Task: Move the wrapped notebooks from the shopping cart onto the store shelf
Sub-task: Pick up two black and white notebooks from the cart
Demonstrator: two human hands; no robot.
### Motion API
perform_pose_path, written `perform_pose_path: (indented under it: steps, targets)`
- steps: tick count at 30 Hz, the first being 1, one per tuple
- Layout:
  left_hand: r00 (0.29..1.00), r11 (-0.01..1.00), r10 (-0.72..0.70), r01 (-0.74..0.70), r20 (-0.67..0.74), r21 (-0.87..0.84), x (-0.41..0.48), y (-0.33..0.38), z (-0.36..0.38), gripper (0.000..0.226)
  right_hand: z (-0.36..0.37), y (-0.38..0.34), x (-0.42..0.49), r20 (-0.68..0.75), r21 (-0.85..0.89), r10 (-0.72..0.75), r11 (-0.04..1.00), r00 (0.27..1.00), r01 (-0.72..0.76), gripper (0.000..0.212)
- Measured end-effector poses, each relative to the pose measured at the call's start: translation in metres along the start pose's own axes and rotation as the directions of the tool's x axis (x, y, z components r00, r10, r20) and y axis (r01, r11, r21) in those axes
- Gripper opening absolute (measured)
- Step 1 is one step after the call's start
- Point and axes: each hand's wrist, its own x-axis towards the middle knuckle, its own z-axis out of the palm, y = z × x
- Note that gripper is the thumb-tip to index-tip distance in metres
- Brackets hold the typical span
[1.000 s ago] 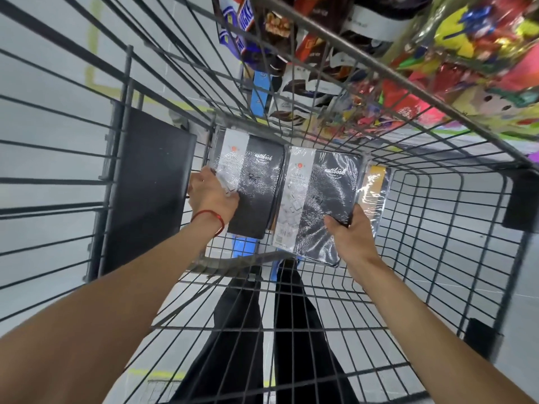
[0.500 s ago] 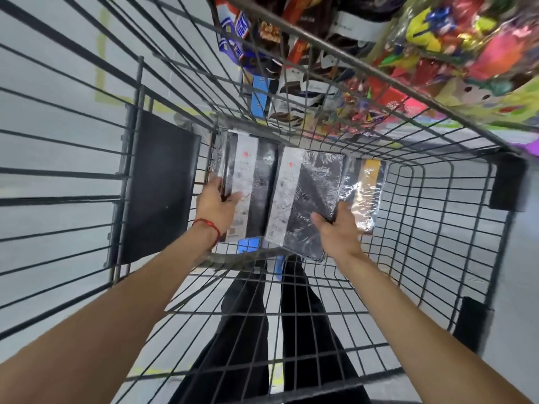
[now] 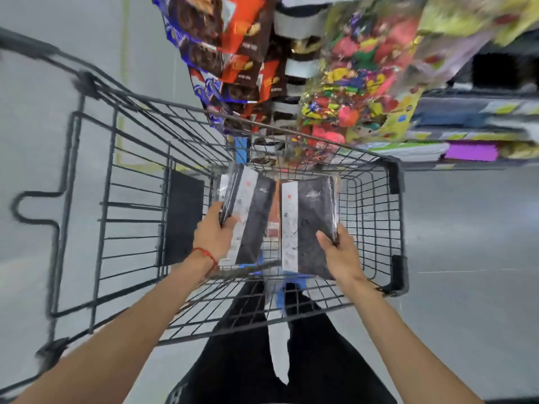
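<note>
Grey floor point(image 3: 466, 228), snack bags point(image 3: 242, 33) — cart rim point(image 3: 291, 130) between

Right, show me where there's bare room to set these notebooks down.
In the cart, bare wire floor lies between the right notebook and the right wall. A dark gap above the stacked stationery may be free; too blurred to say. Crowded: snack bags and candy bags ahead, and an orange item between it and the left notebook.

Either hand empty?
No, the left hand grips the left notebook and the right hand grips the right notebook.
</note>
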Motion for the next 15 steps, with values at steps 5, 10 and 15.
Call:
perform_pose_path:
  steps: [5, 10, 15]
  targets:
    - [0.989, 0.989, 0.146, -0.146, 0.021, -0.030, -0.046, 0.048, -0.011, 0.030, -0.050, -0.017, -0.053, -0.058, 0.116, -0.072, 0.990, 0.996, 0.078, 0.050]
    - [0.964, 0.964, 0.264, -0.263, 0.034, -0.036, -0.076, 0.098, 0.011, 0.049, -0.108, -0.012, -0.079, -0.187, 0.193, -0.152, 0.963, 0.971, 0.188, 0.030]
    - [0.927, 0.927, 0.371, -0.367, 0.048, -0.084, -0.121, 0.155, 0.060, 0.029, -0.190, 0.017, -0.085, -0.248, 0.238, -0.217, 0.931, 0.944, 0.277, 0.009]
